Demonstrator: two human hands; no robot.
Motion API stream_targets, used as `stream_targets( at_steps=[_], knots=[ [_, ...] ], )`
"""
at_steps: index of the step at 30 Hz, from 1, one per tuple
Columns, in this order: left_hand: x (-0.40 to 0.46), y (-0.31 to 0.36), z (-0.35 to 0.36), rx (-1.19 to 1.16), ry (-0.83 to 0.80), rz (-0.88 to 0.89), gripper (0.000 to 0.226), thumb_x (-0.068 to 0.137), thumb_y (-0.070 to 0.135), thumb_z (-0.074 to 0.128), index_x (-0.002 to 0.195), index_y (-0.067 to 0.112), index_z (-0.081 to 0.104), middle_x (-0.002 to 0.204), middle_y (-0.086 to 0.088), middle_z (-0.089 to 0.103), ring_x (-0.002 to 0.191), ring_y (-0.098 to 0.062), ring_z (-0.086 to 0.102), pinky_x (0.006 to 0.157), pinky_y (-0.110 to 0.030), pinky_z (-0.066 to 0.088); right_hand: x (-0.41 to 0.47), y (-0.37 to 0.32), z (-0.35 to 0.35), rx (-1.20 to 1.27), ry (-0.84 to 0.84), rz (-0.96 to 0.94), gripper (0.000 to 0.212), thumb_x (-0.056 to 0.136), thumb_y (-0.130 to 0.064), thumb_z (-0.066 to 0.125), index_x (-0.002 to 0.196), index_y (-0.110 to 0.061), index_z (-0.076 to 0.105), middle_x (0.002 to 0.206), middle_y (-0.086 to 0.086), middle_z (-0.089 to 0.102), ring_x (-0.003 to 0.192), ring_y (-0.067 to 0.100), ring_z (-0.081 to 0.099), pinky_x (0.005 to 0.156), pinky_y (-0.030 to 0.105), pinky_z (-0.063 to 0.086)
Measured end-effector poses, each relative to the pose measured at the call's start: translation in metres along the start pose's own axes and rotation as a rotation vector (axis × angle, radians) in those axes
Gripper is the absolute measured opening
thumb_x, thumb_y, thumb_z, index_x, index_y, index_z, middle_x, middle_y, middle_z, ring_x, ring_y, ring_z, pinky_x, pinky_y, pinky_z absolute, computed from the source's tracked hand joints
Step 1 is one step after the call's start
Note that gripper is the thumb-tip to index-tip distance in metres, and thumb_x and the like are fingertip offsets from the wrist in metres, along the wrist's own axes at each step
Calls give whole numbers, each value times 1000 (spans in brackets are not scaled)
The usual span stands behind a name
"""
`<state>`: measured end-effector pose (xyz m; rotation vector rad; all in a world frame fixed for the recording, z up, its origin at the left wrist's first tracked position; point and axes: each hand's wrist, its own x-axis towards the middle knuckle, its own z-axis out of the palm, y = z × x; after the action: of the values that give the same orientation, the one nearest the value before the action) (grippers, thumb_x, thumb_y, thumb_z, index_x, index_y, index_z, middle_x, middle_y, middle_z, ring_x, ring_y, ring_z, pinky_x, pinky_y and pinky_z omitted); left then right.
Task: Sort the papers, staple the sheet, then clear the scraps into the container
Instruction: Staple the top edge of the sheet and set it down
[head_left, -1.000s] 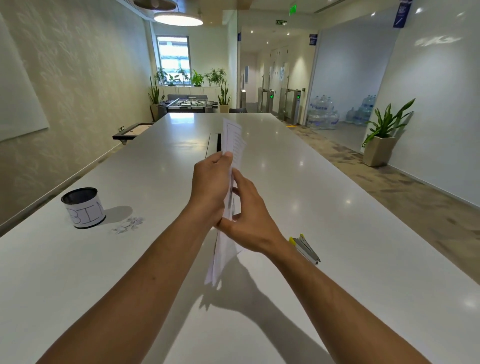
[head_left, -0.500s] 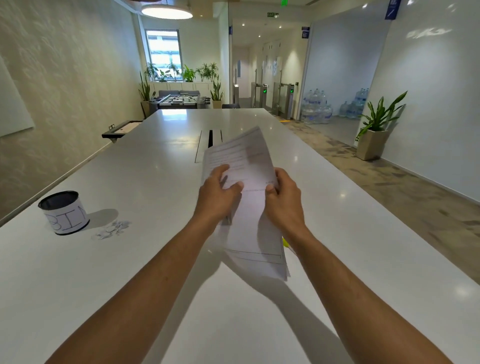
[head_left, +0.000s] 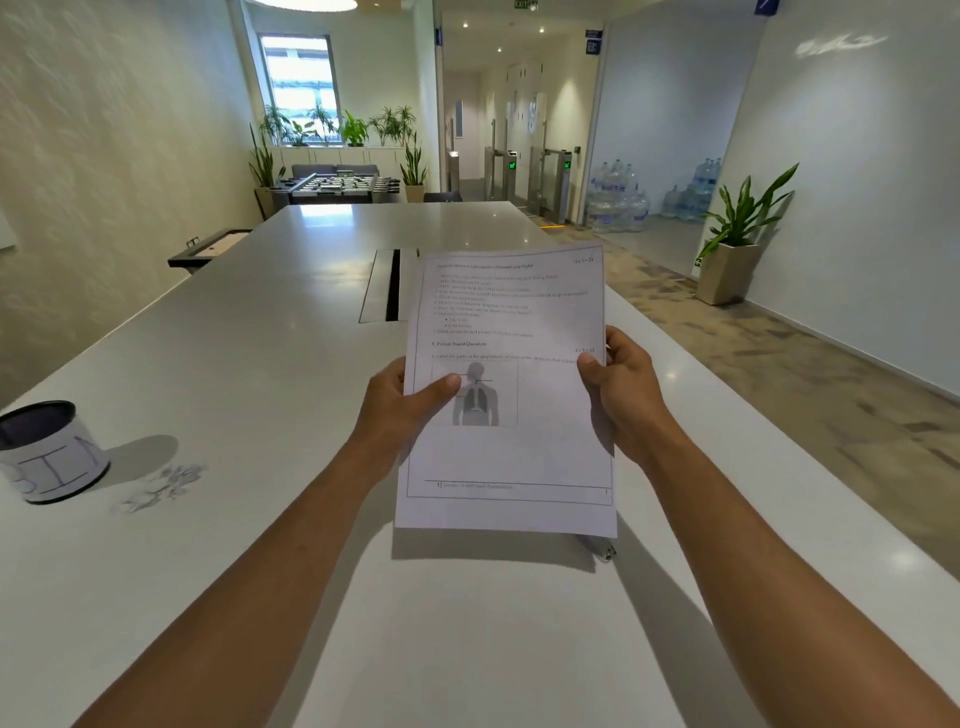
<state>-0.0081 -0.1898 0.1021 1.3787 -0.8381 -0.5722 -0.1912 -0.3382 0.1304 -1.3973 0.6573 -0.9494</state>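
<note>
I hold the printed papers (head_left: 511, 452) upright above the white table (head_left: 260, 374), text and a body diagram facing me. My left hand (head_left: 397, 410) grips the left edge with its thumb on the page. Gripping the right edge is my right hand (head_left: 621, 395). A small black container (head_left: 44, 452) with a white label stands at the far left of the table. Beside it on the right lies a little pile of paper scraps (head_left: 163, 486). Only a tip of the stapler (head_left: 602, 551) shows below the papers' lower right corner.
A slot with a metal cover (head_left: 387, 286) runs along the table's middle, beyond the papers. The table's right edge drops to a carpeted floor with a potted plant (head_left: 737, 244). A foosball table (head_left: 337, 184) stands past the far end.
The papers have turned from edge-on to flat and facing me. My hands have moved apart to the sheet's two sides, and the stapler is now mostly hidden behind the papers.
</note>
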Motion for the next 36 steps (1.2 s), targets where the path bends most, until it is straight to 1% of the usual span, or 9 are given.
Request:
stream_targets(
  at_steps=[3, 6, 8, 12, 18, 22, 27, 31, 36],
  knots=[
    [23, -10, 6, -83, -166, -42, 59, 81, 31, 70, 135, 18, 51, 128, -4, 64, 117, -26, 61, 99, -48, 49, 21, 7, -3, 76, 11, 14, 30, 97, 3, 44, 119, -15, 54, 114, 0, 64, 107, 24, 64, 99, 42, 51],
    [42, -20, 11, -88, -185, -50, 59, 84, 23, 70, 139, 17, 47, 130, -3, 63, 120, -21, 59, 104, -45, 46, 34, 13, -3, 108, 19, 21, 30, 98, 5, 42, 119, -13, 53, 110, -2, 63, 101, 18, 64, 93, 35, 53],
    [56, -29, 14, -58, -170, -53, 59, 87, 18, 68, 141, 18, 44, 132, -1, 61, 122, -18, 57, 106, -41, 45, 46, 22, -5, 55, 19, 29, 30, 98, 2, 43, 124, -11, 53, 117, 4, 63, 105, 23, 64, 93, 37, 55],
    [75, -52, 16, -82, -130, -73, 57, 88, 10, 65, 141, 18, 44, 135, -3, 58, 124, -20, 54, 106, -38, 44, 61, 40, -12, -299, 28, 3, 28, 97, -16, 50, 125, -17, 51, 118, 4, 64, 102, 24, 65, 86, 34, 56],
    [91, -78, 13, -87, 35, -94, 51, 89, 8, 65, 136, 21, 48, 133, -2, 59, 119, -20, 57, 100, -36, 47, 35, 66, -23, -860, 146, 26, 64, 86, -59, 55, 133, -19, 39, 117, 7, 63, 106, 28, 62, 91, 43, 49],
    [95, -82, 14, -63, 133, -103, 48, 90, 6, 63, 135, 19, 49, 127, 0, 59, 114, -20, 57, 90, -29, 45, -14, 74, -26, -1209, -175, 165, 86, 67, -84, 51, 129, -25, 39, 116, 0, 63, 107, 25, 61, 80, 35, 46],
    [99, -89, 15, 7, 159, -122, 48, 90, 6, 63, 135, 17, 50, 130, -2, 58, 117, -22, 55, 98, -32, 44, -51, 90, -25, -1350, -304, 147, 81, 73, -65, 64, 136, -23, 34, 124, 1, 53, 112, 27, 56, 82, 36, 44],
    [98, -96, 19, 16, 121, -147, 50, 90, 6, 63, 136, 18, 48, 134, -4, 57, 120, -23, 54, 99, -34, 43, -49, 93, -20, -1368, -268, 92, 43, 86, -42, 60, 120, -17, 50, 116, 4, 60, 100, 28, 59, 74, 32, 43],
    [100, -106, 29, -21, 98, -211, 50, 88, 6, 65, 133, 19, 48, 135, -6, 57, 120, -27, 56, 103, -44, 45, -27, 79, -27, -1168, -143, 83, 41, 79, -39, 71, 111, -16, 62, 109, 6, 67, 106, 30, 60, 81, 33, 48]
  ],
)
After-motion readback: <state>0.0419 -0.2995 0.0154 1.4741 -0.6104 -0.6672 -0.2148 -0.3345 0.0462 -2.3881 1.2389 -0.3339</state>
